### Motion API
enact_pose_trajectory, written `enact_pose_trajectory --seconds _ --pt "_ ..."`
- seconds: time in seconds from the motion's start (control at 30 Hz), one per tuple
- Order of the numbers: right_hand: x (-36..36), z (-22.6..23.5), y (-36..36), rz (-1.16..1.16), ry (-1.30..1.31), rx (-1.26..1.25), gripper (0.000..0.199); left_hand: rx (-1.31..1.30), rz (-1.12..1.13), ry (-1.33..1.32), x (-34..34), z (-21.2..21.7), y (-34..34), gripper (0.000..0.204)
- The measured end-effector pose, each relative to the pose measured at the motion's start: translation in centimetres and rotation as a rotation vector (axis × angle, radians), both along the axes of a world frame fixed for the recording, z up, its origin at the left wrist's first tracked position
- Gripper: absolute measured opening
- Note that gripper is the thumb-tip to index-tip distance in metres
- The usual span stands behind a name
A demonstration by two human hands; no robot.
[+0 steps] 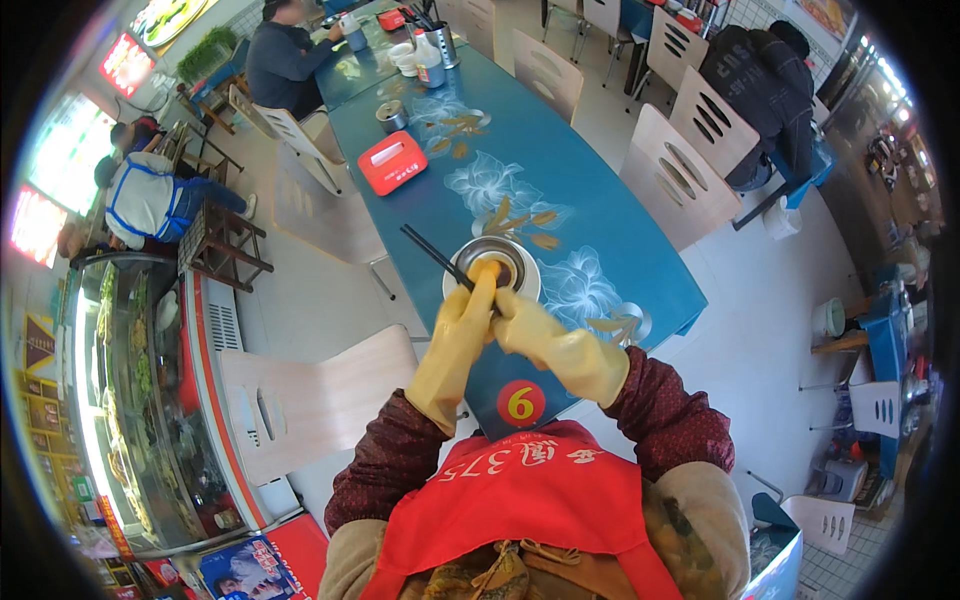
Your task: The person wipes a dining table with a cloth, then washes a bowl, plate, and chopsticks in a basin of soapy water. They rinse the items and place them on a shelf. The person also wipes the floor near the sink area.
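My left hand (462,325), in a yellow rubber glove, is closed around a pair of black chopsticks (432,252), which slant out to the upper left. Its fingertips reach over the near side of a round metal bowl (512,258) and into it. Dark liquid or residue shows inside the bowl. Beneath the bowl sits a white plate (531,283). Against the left glove presses my right hand (545,340), gloved alike, its fingers curled at the plate's near edge. Whatever those right fingers hold is hidden.
The blue flowered table (600,225) carries a red plastic box (392,163), a metal tin (392,116), a squeeze bottle (429,62) and a utensil holder (442,45). Pale chairs (680,180) line both sides. A person (285,60) sits at the far left; a glass display case (140,400) stands left.
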State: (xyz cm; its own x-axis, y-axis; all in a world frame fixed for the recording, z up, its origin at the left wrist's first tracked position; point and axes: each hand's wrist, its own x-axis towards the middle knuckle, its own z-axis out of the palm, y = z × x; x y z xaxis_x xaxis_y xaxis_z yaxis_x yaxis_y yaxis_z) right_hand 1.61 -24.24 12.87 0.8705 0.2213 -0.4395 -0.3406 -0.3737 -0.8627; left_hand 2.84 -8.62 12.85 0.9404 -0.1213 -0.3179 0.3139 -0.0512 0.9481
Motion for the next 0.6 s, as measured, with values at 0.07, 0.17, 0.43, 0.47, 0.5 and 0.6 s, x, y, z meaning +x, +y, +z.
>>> enact_pose_trajectory --seconds 0.07,0.17,0.43,0.47,0.5,0.6 --pt "1.7 -1.7 -1.9 -0.155 -0.103 0.024 0.034 -0.012 0.107 -0.207 1.2 -1.1 0.8 0.051" --pt "4.6 -5.4 -5.8 -0.403 -0.176 0.037 0.035 0.034 0.405 -0.072 4.3 -5.1 4.9 0.049" --pt "9.1 -19.7 -7.4 -0.195 -0.048 -0.394 0.051 0.288 -0.041 0.195 6.9 -17.1 8.3 0.038" --pt "9.5 -20.9 -6.8 -0.208 -0.015 -0.316 0.046 0.152 -0.062 0.134 6.8 -18.1 7.8 0.037" --pt "9.9 -21.8 -6.2 -0.215 0.048 -0.249 0.042 0.232 -0.106 0.124 7.3 -18.7 7.6 0.036" --pt "10.2 -21.7 -5.1 -0.270 -0.013 -0.246 0.030 0.093 0.031 0.159 7.4 -20.0 6.9 0.025"
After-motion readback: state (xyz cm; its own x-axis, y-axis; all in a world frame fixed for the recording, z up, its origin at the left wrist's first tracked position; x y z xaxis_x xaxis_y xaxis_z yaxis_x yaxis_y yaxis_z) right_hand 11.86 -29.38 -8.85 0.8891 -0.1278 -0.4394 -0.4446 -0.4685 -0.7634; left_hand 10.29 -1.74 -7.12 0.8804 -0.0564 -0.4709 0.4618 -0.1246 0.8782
